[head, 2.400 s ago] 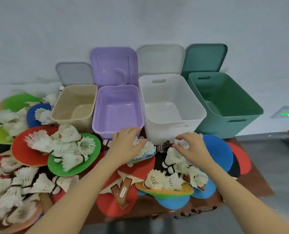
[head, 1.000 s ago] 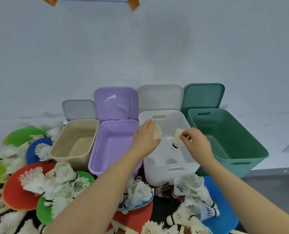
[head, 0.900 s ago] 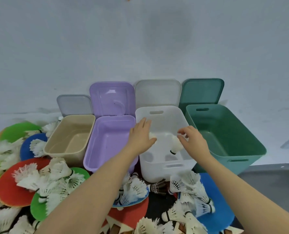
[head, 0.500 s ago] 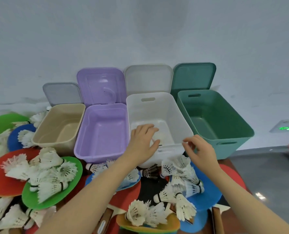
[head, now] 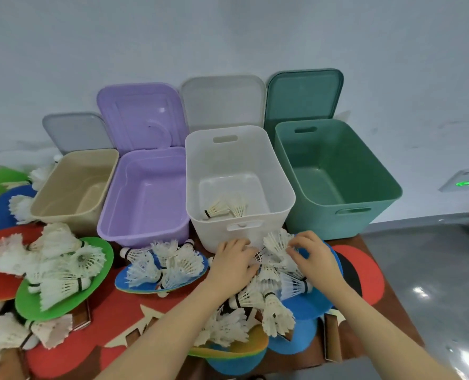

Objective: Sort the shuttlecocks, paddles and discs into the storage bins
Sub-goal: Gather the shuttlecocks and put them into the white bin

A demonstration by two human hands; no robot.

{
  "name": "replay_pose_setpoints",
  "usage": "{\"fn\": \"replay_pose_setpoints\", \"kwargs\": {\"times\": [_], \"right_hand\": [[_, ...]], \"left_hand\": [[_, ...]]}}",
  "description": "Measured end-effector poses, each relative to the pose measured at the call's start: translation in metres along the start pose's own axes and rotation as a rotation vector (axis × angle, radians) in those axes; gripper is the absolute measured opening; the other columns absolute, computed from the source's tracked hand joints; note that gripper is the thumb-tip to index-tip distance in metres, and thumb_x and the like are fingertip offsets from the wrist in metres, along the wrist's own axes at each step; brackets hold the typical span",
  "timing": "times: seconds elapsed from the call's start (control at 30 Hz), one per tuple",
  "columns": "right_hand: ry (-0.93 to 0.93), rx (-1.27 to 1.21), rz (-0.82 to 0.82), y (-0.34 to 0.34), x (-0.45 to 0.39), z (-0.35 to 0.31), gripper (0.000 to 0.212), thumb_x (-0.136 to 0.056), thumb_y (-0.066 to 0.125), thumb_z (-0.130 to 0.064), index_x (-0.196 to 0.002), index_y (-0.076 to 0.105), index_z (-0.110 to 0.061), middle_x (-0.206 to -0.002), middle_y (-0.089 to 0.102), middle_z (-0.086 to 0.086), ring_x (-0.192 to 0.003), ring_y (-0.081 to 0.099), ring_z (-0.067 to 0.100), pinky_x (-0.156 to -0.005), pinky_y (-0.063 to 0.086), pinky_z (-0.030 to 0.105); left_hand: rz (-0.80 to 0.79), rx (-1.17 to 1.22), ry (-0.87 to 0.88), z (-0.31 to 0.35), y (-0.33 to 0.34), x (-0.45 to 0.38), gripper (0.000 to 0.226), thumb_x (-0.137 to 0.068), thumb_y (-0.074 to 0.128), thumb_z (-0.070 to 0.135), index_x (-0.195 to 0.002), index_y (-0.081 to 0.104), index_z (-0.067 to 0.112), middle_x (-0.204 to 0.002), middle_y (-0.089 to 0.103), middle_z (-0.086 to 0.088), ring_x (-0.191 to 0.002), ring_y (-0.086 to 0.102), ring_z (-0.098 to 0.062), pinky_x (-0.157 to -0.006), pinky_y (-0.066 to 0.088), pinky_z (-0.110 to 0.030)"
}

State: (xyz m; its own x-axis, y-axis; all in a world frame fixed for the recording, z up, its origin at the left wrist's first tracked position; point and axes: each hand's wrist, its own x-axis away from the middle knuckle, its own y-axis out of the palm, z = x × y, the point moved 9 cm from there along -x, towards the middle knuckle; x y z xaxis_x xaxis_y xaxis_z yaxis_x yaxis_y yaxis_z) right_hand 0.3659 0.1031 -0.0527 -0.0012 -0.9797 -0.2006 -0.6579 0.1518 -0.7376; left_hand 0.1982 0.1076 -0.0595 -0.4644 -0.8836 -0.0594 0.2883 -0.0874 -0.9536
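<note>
A pale wall [head: 228,37] backs a brown tabletop [head: 387,303], with grey floor [head: 433,270] beyond its right edge. Along the tabletop's far edge four open bins stand side by side: green bin [head: 335,215], white bin [head: 280,187], purple bin [head: 145,226] and beige bin [head: 71,212], their lids propped against the wall. Two shuttlecocks [head: 225,208] lie inside the white bin. Red, green and blue discs and paddles, heaped with loose shuttlecocks, run off the left and near edges, so their count is unclear. At the white bin's foot the left hand [head: 234,263] curls into a shuttlecock pile [head: 271,281]; its grasp is hidden. The right hand [head: 314,257] pinches a shuttlecock [head: 278,241] there.
</note>
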Motion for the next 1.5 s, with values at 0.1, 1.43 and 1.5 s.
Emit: {"fn": "replay_pose_setpoints", "kwargs": {"times": [0.1, 1.43, 1.5], "right_hand": [[-0.067, -0.051, 0.063, -0.010, -0.001, -0.002, 0.003, -0.083, 0.068, -0.012, -0.084, 0.066, -0.013, -0.090, 0.055, -0.009, -0.075, 0.056, 0.011, -0.068, 0.043, 0.021], [-0.067, 0.003, 0.097, -0.042, -0.093, -0.084, 0.027, -0.092, 0.055, -0.024, -0.118, 0.060, -0.017, -0.117, 0.054, -0.001, -0.103, 0.052, 0.016, -0.073, 0.039, 0.026], [-0.102, -0.017, 0.110, -0.044, -0.081, -0.087, 0.024, -0.092, 0.056, -0.021, -0.115, 0.061, -0.015, -0.112, 0.056, -0.001, -0.100, 0.052, 0.015, -0.074, 0.039, 0.026]], "left_hand": [[-0.016, 0.024, -0.085, -0.008, 0.012, -0.002, 0.038, -0.093, 0.048, 0.037, -0.128, 0.053, 0.026, -0.144, 0.036, 0.003, -0.131, 0.033, -0.016, -0.100, 0.021, -0.029], [0.342, 0.081, -0.289, -0.063, -0.148, -0.028, 0.040, -0.096, 0.049, 0.024, -0.133, 0.049, 0.011, -0.147, 0.037, -0.008, -0.133, 0.036, -0.024, -0.107, 0.022, -0.029], [0.340, 0.064, -0.272, -0.057, -0.145, -0.019, 0.041, -0.095, 0.049, 0.026, -0.134, 0.048, 0.013, -0.145, 0.039, -0.006, -0.133, 0.035, -0.022, -0.106, 0.020, -0.029]]}}
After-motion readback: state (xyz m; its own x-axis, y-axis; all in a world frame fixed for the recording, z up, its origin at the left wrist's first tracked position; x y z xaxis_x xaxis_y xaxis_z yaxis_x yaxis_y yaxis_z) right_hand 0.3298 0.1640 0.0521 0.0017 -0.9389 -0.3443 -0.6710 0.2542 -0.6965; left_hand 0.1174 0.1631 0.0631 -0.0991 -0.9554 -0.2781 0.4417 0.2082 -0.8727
